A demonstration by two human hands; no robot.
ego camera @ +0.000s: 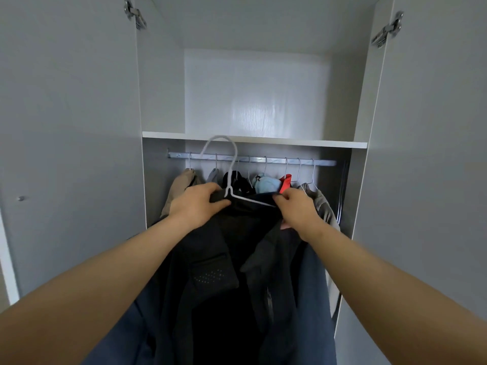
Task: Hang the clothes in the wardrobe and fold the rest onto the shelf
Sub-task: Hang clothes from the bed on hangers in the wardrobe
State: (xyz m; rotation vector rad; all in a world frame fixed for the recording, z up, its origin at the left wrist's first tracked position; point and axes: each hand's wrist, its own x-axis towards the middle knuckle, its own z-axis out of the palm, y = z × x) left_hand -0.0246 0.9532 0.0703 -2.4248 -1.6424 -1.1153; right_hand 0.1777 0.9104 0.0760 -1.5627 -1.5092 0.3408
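Note:
A dark jacket with a blue outer side hangs in front of me on a white hanger. My left hand grips the jacket's collar at the hanger's neck. My right hand pinches the collar edge over the hanger's right arm. The hanger's hook stands in front of the metal rail, level with the shelf edge, and is not on the rail.
Several garments hang on the rail: a beige one, a black one, a light blue one, a red one, a grey one. Both wardrobe doors stand open.

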